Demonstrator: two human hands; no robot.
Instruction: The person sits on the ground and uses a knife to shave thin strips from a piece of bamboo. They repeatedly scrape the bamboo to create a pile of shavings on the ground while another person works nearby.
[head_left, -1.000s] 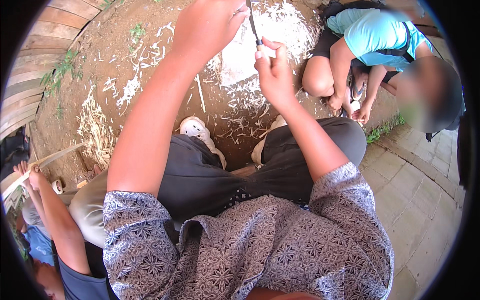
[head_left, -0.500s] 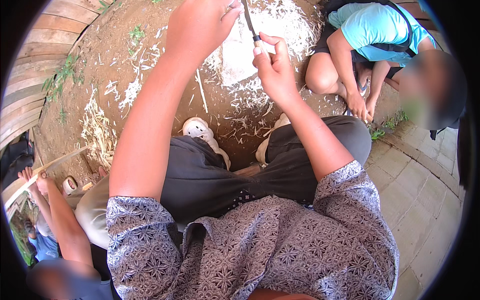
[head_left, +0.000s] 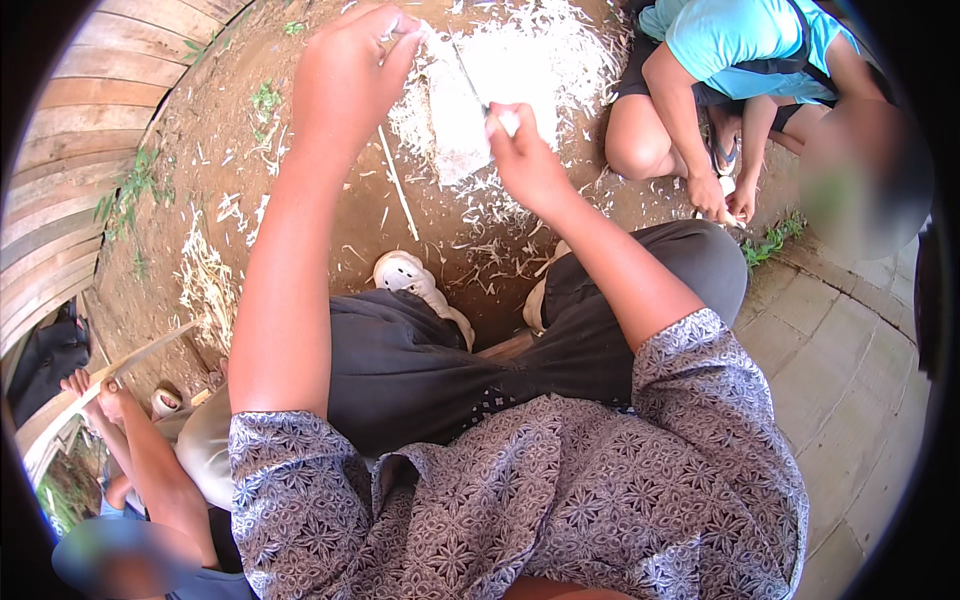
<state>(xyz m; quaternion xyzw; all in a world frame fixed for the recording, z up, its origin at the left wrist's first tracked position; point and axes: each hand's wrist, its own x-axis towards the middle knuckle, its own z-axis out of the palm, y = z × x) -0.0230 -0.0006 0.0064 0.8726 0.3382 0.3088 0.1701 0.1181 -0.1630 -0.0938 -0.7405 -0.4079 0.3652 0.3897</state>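
Note:
My right hand [head_left: 528, 160] is closed round the handle of a knife [head_left: 470, 76]. Its thin blade slants up and left from my fist, over a bright patch of ground. Farther left, my left hand [head_left: 345, 85] is raised with thumb and fingers pinched together close to the blade's tip. Whatever lies in that pinch is lost in the glare. Beneath both hands, a pale slab [head_left: 455, 140] lies on the dirt, washed out by light and ringed by wood shavings [head_left: 590, 70].
A person in a turquoise shirt [head_left: 735, 45] crouches at right, hands on a small pale piece. At lower left another person holds a long pale strip [head_left: 75, 405]. A thin stick [head_left: 398, 185] lies on the dirt. Wooden boards [head_left: 105, 100] line the left; paving [head_left: 830, 380] the right.
Both hands have shifted, the left one left and down, the right slightly down. The knife still sits in my right hand, its blade tilted farther left.

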